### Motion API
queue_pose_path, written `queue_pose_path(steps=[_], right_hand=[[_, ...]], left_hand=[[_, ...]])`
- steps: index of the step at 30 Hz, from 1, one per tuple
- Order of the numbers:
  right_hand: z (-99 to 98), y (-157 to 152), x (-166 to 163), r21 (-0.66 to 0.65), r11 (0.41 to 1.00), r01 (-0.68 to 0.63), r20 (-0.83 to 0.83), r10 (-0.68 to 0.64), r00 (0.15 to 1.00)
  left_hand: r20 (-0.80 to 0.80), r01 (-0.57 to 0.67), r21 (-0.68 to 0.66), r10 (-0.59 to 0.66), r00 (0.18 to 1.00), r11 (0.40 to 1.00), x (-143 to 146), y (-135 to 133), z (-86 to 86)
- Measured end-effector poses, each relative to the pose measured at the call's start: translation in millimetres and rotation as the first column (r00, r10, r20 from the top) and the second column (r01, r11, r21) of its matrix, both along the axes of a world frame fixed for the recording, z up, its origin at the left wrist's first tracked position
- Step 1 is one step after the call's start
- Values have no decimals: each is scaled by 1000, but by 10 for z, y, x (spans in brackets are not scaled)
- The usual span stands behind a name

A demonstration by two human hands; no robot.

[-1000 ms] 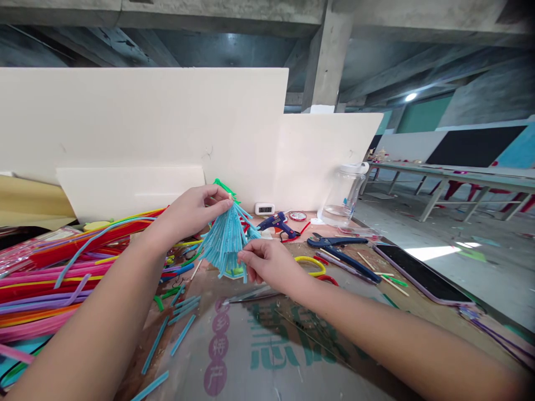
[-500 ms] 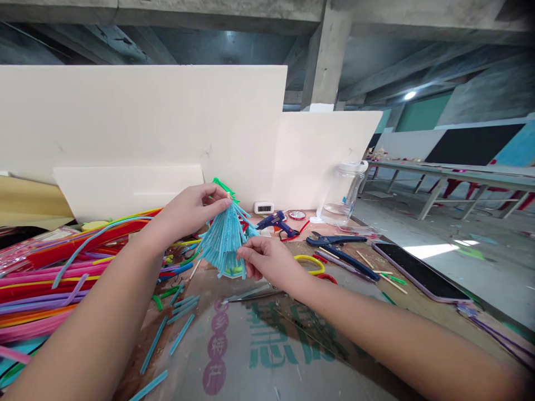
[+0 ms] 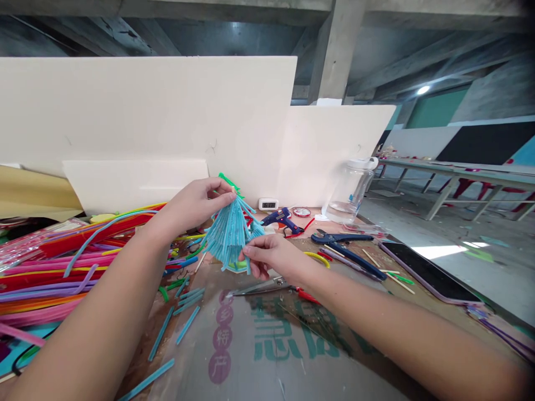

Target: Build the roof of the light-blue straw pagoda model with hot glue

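Observation:
A cone-shaped craft piece (image 3: 228,231), made of many light blue pipe cleaner strips with green at its top, hangs over the table. My left hand (image 3: 209,197) pinches it near the tip, where a pale stick end shows. Low on its right side, my right hand (image 3: 267,255) has thumb and fingers closed on the lower strips; whether it grips one loose strip I cannot make out. Beneath that hand lie scissors (image 3: 267,286) with red and yellow showing at the handles. Cut blue pipe cleaner pieces (image 3: 188,324) are scattered to the left.
Bundles of coloured pipe cleaners (image 3: 50,273) fill the left side. A glue gun (image 3: 282,220), a small digital clock (image 3: 268,204) and a water bottle (image 3: 350,189) stand behind. Blue pliers (image 3: 351,250) and a phone (image 3: 430,272) lie right. White boards (image 3: 146,111) rise at the back.
The view has shifted slightly, so most things sit a little further right. Both hands keep their hold on the blue piece, with hardly any movement relative to it.

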State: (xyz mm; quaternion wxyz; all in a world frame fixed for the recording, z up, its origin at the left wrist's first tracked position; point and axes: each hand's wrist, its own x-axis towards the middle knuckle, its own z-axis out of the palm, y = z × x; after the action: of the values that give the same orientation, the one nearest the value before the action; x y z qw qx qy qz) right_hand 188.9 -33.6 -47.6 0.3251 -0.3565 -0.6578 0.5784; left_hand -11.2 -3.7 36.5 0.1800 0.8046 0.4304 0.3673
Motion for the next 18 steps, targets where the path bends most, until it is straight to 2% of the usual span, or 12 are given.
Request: queue_pose_path(steps=[13,15,18], right_hand=[[14,1,8,56,998,-29,81,24,996],[54,9,43,90,995,-46,152,32,988],[152,17,117,199,977,-75,343,2,939]], left_hand=[[-15,18,11,-18,1000,1000,21,-41,18],[-18,19,5,-19,1000,1000,20,-47,21],[-22,36,21,-35,999,999,23,-52,23]])
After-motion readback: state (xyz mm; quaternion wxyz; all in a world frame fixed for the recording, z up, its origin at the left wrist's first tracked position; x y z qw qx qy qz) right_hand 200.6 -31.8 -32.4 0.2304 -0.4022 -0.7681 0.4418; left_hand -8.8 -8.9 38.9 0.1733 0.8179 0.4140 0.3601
